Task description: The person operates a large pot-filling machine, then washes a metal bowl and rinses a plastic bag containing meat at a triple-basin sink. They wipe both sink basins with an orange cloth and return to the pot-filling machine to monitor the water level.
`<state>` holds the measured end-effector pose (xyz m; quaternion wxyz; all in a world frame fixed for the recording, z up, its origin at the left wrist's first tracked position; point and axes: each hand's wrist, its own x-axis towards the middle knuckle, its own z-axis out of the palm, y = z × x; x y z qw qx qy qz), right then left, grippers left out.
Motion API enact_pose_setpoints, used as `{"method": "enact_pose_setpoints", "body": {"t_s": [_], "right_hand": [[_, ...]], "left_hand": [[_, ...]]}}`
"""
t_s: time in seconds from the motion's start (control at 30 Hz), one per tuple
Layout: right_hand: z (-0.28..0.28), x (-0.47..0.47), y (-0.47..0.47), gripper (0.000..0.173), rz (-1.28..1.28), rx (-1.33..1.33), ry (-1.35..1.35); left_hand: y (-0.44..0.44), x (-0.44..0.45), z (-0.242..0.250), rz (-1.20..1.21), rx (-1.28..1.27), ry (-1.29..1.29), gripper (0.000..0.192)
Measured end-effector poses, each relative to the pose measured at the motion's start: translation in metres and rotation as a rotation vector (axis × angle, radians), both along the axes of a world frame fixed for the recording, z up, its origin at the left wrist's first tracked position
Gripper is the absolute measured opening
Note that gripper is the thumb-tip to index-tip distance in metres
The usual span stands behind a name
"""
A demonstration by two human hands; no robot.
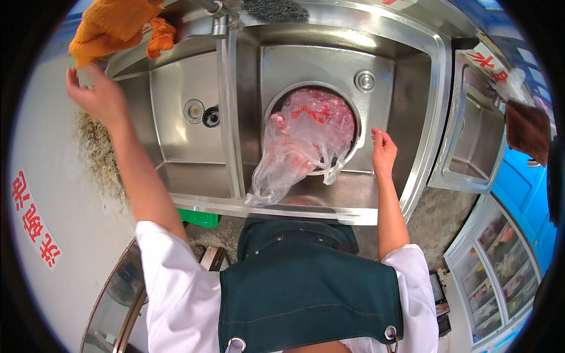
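Observation:
My left hand (98, 98) is raised at the upper left, its fingertips at the lower edge of an orange towel (110, 33). Whether the fingers grip the cloth cannot be made out. My right hand (384, 150), empty and loosely curled, hovers over the right part of the large steel sink basin (304, 57). In that basin stands a round metal pot (358, 132). Raw pinkish-red meat (318, 99) in a clear plastic bag (273, 176) fills the pot. The bag bears red print, and its gathered end hangs over the pot's front rim towards the sink edge.
The left basin (185, 145) has a drain strainer (193, 111) beside an uncovered drain hole (212, 117). A faucet (219, 24) rises at the divider, with a dark scouring pad (276, 9) behind. A smaller sink (474, 128), a brown cloth (527, 130) and a glass-door fridge (499, 269) stand right.

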<state>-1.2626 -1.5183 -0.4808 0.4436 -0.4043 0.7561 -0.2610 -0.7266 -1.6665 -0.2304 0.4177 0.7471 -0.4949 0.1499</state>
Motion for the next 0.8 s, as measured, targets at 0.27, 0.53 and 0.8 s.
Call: {"method": "enact_pose_setpoints", "body": {"t_s": [0.27, 0.53, 0.8], "right_hand": [[-0.030, 0.018, 0.033, 0.038, 0.100, 0.070, 0.242], [-0.009, 0.029, 0.071, 0.019, -0.013, 0.008, 0.109], [0.052, -0.027, 0.105, 0.012, 0.176, -0.116, 0.135]], "left_hand": [[0.005, -0.023, -0.004, -0.057, 0.085, 0.174, 0.051], [0.054, -0.090, -0.030, -0.086, -0.157, -0.099, 0.055], [0.113, -0.143, -0.098, -0.522, 0.565, -0.300, 0.051]]}}
